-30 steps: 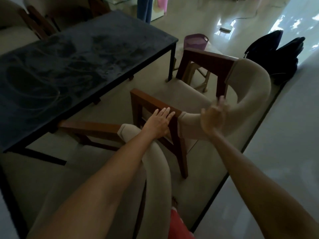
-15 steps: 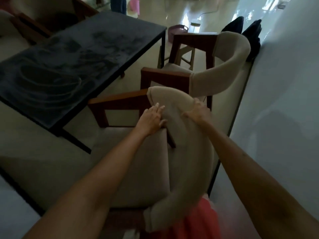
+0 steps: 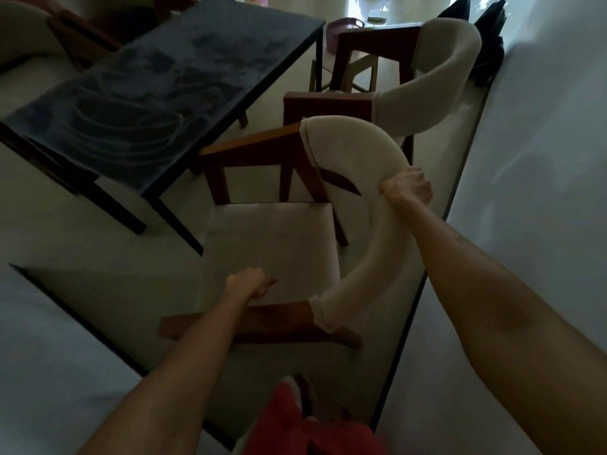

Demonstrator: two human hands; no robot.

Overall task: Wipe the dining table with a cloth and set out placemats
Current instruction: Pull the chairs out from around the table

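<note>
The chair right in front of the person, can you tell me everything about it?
The near chair has a pale padded seat, dark wooden arms and legs, and a curved cream padded backrest. It stands on the floor just off the corner of the dark table. The right hand grips the backrest; the left hand rests curled at the seat's near edge. A matching chair stands behind.

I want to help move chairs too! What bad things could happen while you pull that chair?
The right hand grips the near chair's curved backrest, close to the second chair behind it, so they might bump. The left hand sits by the wooden armrest and could get pinched. The chair might also knock the dark table's leg.
</note>
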